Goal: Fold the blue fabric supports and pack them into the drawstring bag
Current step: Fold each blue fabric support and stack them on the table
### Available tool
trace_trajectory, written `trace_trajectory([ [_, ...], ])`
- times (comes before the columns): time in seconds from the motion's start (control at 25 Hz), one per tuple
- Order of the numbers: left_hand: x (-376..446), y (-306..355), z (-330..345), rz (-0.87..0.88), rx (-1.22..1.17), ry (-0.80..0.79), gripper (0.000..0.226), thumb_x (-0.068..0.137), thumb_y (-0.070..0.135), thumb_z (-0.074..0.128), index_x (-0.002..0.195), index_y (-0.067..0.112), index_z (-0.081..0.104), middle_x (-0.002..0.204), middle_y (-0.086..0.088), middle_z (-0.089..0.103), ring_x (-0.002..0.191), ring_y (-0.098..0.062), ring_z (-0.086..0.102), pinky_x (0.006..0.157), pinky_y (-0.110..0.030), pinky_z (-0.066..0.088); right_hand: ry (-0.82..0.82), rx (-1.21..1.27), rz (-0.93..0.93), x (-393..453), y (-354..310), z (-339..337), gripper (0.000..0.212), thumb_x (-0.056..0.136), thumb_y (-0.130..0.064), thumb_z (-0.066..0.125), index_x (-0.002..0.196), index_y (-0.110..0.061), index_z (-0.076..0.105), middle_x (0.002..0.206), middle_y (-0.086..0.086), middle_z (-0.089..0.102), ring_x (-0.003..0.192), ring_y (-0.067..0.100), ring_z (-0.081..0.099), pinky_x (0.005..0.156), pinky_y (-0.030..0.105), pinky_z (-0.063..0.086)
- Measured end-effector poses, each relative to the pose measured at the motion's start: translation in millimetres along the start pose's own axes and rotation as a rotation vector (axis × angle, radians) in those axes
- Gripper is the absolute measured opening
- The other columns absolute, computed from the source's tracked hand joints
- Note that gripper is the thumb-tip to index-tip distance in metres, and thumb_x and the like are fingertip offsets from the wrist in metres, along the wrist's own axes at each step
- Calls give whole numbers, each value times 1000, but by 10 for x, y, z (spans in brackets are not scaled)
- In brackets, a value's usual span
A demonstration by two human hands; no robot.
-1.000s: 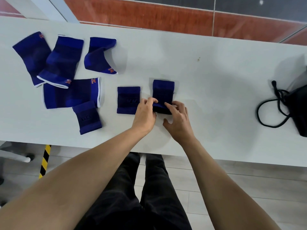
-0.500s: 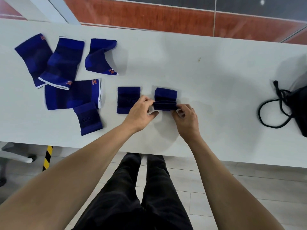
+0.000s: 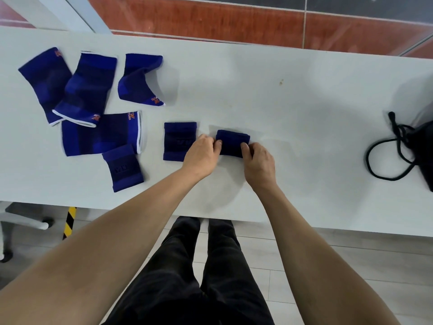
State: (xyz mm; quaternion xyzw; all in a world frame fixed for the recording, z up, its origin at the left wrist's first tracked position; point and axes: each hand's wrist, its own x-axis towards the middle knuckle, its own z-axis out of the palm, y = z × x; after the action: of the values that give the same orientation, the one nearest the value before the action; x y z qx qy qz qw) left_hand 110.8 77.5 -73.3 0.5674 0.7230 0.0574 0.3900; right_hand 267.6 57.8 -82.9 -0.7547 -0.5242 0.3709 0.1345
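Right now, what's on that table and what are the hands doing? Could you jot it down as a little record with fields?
surface: white table
being folded: small blue support, doubled over
left hand: pinches its left end
right hand: pinches its right end
flat small supports: one beside the left hand, one near the front edge
larger supports: four, far left, unfolded
drawstring bag: black, right edge, cord trailing

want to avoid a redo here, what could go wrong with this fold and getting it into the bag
1. The folded support is held only at its near corners by the left hand and right hand; stretchy fabric may spring open once released.
2. The drawstring bag sits far right at the table edge, partly out of view, so the fold may loosen while being carried there.
3. The flat support lies right by the left hand and could get nudged.
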Motion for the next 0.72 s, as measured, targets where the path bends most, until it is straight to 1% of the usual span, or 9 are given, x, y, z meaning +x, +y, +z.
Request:
trace_trajectory([
  [0.12,40,69,6,-65,43,48,57,100,57,39,71,12,56,76,-5,61,71,-26,60,61,-36,47,-33,-54,65,73,-71,-20,40,104,-43,42,76,-16,52,72,0,56,75,26,53,78,41,43],
  [0.24,67,118,-3,-98,106,123,55,99,56,46,66,13,53,63,-2,55,66,-27,60,56,-33,38,-56,-48,136,118,-117,-17,43,99,-45,45,65,-19,48,62,-2,52,70,27,55,72,40,44],
  [0.28,73,130,0,-92,121,167,52,98,55,50,69,12,54,67,-2,56,68,-27,59,57,-34,38,-56,-38,151,116,-128,-12,44,98,-46,47,62,-21,47,60,-2,51,68,28,54,71,40,45],
  [0.36,75,152,30,-5,117,297,36,94,44,62,86,10,55,88,-5,57,75,-25,55,62,-36,43,-28,-39,145,109,-124,-2,40,96,-45,50,65,-20,50,64,-1,56,70,28,57,73,42,49],
  [0.44,89,89,79,257,270,416,24,88,20,72,103,10,55,107,-9,55,84,-27,53,74,-37,47,25,-32,138,98,-112,-9,27,94,-42,55,81,-18,55,82,0,62,79,26,59,76,42,49],
  [0.52,94,-50,146,551,489,417,39,84,2,67,119,17,58,121,-5,57,97,-28,54,87,-37,44,83,-2,109,87,-106,-26,21,90,-36,62,98,-18,53,101,-1,58,85,26,58,73,37,45],
  [0.56,89,-112,163,606,533,398,49,84,0,65,128,20,58,128,-1,57,106,-28,54,92,-36,42,113,2,52,79,-99,-25,24,90,-33,64,106,-20,53,107,0,55,89,26,58,72,36,44],
  [0.64,53,-185,195,576,553,369,60,89,3,62,144,23,49,143,2,53,122,-30,52,99,-37,40,204,-84,-135,53,-65,25,32,91,-26,65,121,-25,55,117,1,53,101,25,55,79,37,45],
  [0.72,-1,-215,220,506,555,315,66,95,6,56,155,24,33,159,2,38,138,-35,43,107,-40,38,299,-227,-307,46,11,126,41,93,-19,62,132,-28,58,129,-2,58,115,22,53,93,37,39],
])
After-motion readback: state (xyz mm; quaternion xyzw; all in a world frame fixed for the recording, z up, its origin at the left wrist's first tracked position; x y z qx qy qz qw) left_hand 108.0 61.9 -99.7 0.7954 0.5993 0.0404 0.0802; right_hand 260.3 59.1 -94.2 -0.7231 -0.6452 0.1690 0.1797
